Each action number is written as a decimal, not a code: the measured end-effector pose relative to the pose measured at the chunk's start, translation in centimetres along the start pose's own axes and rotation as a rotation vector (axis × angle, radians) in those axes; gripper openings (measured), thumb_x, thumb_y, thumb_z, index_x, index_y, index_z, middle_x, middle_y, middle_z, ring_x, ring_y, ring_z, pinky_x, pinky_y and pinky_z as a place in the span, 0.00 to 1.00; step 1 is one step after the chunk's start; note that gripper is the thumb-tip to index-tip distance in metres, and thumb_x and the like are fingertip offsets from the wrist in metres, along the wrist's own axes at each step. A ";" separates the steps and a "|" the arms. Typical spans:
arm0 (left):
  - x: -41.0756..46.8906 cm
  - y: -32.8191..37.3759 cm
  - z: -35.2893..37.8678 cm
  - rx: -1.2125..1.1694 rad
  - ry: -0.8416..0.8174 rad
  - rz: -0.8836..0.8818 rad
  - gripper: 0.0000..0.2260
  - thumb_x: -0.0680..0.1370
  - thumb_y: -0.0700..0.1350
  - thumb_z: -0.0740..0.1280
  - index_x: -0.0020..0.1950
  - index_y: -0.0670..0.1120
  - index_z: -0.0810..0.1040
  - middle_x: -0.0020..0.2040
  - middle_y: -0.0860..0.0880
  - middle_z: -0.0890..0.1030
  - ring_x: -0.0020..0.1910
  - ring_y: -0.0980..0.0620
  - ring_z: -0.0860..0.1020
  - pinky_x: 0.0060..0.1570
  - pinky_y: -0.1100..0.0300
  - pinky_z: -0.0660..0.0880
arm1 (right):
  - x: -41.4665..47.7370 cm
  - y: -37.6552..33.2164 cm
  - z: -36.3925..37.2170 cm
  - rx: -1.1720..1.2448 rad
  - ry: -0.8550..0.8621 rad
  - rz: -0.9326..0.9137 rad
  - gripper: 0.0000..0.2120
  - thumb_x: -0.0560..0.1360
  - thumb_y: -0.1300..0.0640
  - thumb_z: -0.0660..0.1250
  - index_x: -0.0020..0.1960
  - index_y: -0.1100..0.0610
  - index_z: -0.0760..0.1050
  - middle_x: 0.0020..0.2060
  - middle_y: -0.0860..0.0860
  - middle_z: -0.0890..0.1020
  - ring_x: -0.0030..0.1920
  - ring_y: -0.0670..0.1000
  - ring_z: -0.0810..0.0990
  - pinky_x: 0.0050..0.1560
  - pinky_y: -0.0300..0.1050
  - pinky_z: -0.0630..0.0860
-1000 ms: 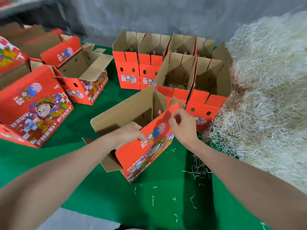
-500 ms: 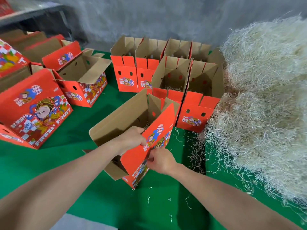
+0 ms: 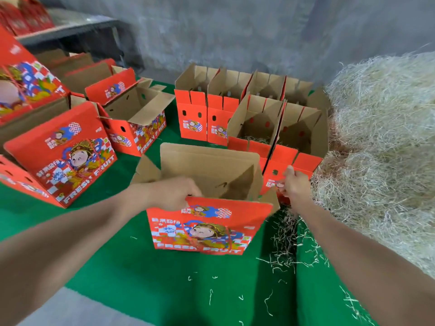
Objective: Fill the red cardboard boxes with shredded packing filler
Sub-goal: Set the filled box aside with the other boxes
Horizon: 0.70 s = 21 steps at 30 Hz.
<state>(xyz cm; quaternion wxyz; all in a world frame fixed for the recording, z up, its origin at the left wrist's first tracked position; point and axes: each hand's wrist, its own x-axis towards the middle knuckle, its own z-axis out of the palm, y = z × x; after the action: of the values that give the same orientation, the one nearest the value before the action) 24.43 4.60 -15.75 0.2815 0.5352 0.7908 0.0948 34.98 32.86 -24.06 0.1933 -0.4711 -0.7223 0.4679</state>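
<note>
We see a green-covered desk (image 3: 146, 267) carrying open red cardboard boxes (image 3: 191, 124) across the upper left and centre of the frame, a big heap of pale shredded filler (image 3: 381, 142) along the right, and loose strands (image 3: 282, 260) scattered at lower centre.

hands (image 3: 170, 194) (image 3: 295, 187): two; filler heap (image 3: 381, 142): one; red boxes (image 3: 207, 227): at least ten
</note>
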 end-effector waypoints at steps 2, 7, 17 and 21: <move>-0.4 -1.2 -0.7 0.143 -0.016 -0.013 0.15 0.69 0.29 0.60 0.47 0.40 0.81 0.43 0.44 0.82 0.37 0.54 0.75 0.38 0.58 0.71 | -0.3 -1.3 0.2 0.106 -0.157 0.015 0.27 0.79 0.40 0.50 0.48 0.59 0.78 0.34 0.56 0.80 0.29 0.52 0.76 0.32 0.42 0.72; 0.3 -4.5 -1.4 0.528 0.360 -0.282 0.21 0.74 0.34 0.59 0.59 0.53 0.80 0.57 0.51 0.80 0.57 0.49 0.76 0.55 0.57 0.70 | -2.0 -3.1 1.4 -0.112 -0.550 -0.123 0.38 0.66 0.26 0.48 0.42 0.59 0.75 0.32 0.56 0.76 0.31 0.52 0.73 0.37 0.44 0.71; 2.0 -1.8 5.0 -1.231 0.541 -0.583 0.44 0.71 0.61 0.70 0.77 0.51 0.47 0.74 0.53 0.61 0.70 0.46 0.65 0.59 0.46 0.71 | -3.2 -7.2 4.9 -0.470 -0.733 -0.078 0.30 0.75 0.38 0.60 0.67 0.58 0.64 0.55 0.64 0.78 0.33 0.57 0.84 0.29 0.42 0.79; 3.0 -2.2 4.7 -1.154 0.575 -0.687 0.46 0.70 0.51 0.73 0.77 0.57 0.45 0.75 0.51 0.53 0.68 0.45 0.66 0.51 0.47 0.78 | -3.9 -8.6 6.4 -0.567 -0.676 -0.080 0.15 0.78 0.55 0.57 0.56 0.66 0.67 0.35 0.60 0.75 0.33 0.59 0.83 0.24 0.43 0.75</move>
<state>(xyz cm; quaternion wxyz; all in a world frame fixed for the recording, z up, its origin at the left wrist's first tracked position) 24.46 5.75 -21.64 0.3138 -0.0229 0.7809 0.5397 27.99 25.30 -19.17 -0.1726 -0.2977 -0.8625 0.3711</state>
